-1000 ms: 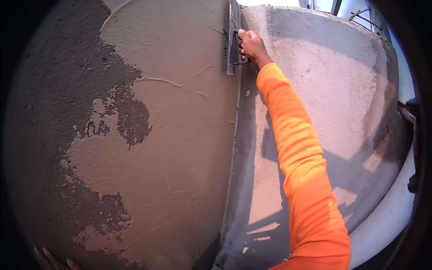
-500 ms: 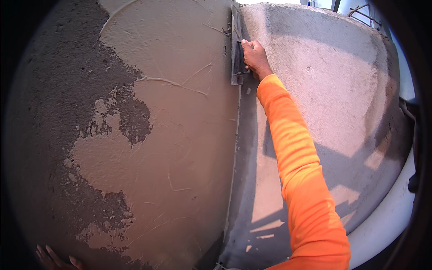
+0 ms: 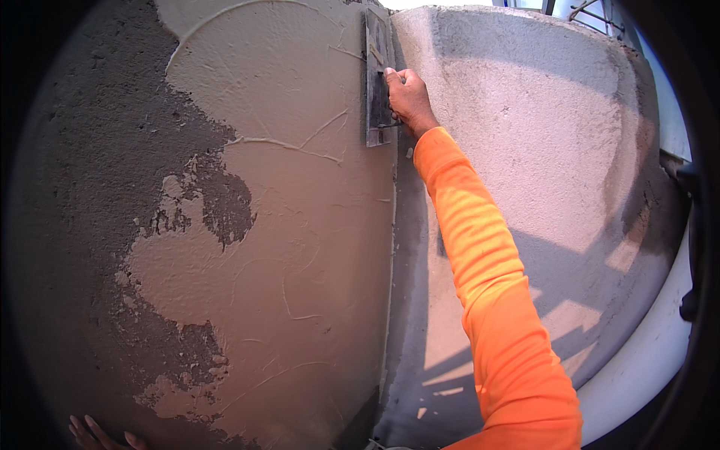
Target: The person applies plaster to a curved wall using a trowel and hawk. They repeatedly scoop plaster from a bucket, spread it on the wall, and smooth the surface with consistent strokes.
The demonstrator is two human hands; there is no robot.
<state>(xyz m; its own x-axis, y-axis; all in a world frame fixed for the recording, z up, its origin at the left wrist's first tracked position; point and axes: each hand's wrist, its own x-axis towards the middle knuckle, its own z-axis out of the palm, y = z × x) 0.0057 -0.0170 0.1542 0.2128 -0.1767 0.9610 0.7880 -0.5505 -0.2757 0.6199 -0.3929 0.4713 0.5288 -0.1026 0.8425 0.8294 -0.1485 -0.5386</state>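
Note:
My right hand, in an orange sleeve, grips the handle of a flat metal plastering trowel. The blade is upright against the wet, smooth beige plaster, just left of the vertical inside corner where it meets the lighter concrete wall. Ridges and curved marks run across the plaster, whose ragged left edge borders rougher dark render. At the lower left, the fingers of my left hand lie spread near or on the dark surface; the rest of that hand is out of frame.
A lighter concrete wall fills the right, crossed by shadows. A white pipe curves along its lower right. Bent steel bars show above the wall's top edge, and dark fittings sit at the far right rim.
My right hand and trowel first moved down, then shifted left from the corner onto the beige plaster. My left fingers sit slightly further right in the picture.

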